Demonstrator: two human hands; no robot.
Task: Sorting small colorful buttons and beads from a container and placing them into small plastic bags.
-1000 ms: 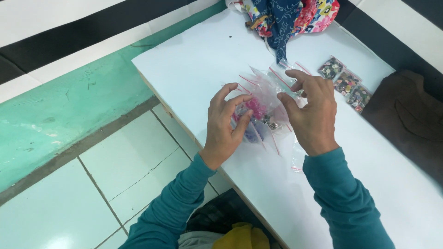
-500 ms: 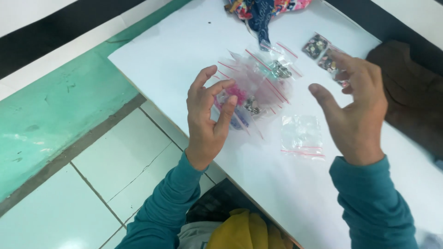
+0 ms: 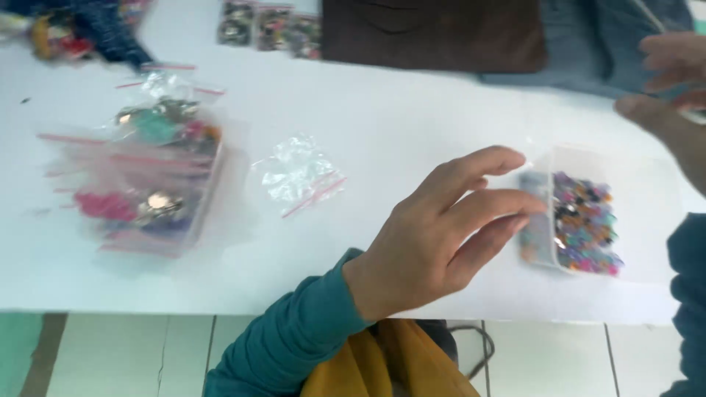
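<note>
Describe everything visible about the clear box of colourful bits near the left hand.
The clear plastic box is a shallow, rectangular, see-through container with no lid in view, lying flat on the white table toward its right end. It holds a heap of small mixed-colour pieces, too blurred to identify. The left hand reaches toward it with spread fingers, whose tips are at its left wall; actual contact cannot be told.

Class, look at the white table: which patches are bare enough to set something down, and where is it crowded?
Bare white table lies between the empty zip bag and the clear tub of beads, below the brown cloth. Another strip runs along the near edge, left of the left hand. The stack of filled bags crowds the left end.
</note>
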